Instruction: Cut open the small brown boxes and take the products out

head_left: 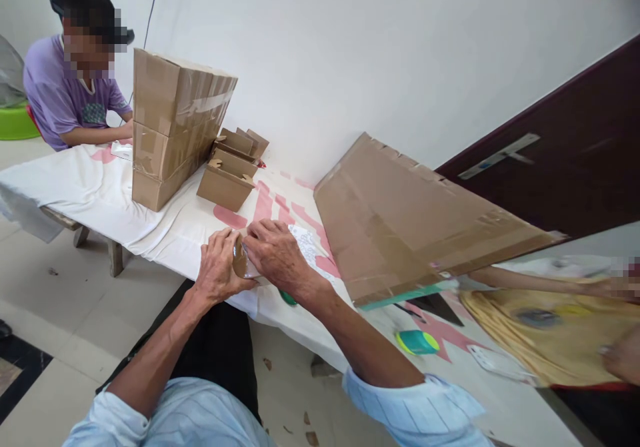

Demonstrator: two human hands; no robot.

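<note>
A small brown cardboard box (243,264) with a shiny, clear strip along its edge is held at the front edge of the cloth-covered table, largely hidden by my fingers. My left hand (219,265) wraps round its left side and underside. Over its top and right side, my right hand (274,252) is closed with bent fingers. Just beyond my right hand lies a white sheet with a dark printed pattern (303,241). Two open cardboard boxes (226,190) stand a little farther back on the table.
A stack of taped cartons (159,133) rises at the left, near a seated person in purple (75,100). A large cardboard panel (400,227) stands at the right. Beyond it are a teal-and-yellow tape roll (417,342), a white phone-like object (499,363) and another person's arm (535,279).
</note>
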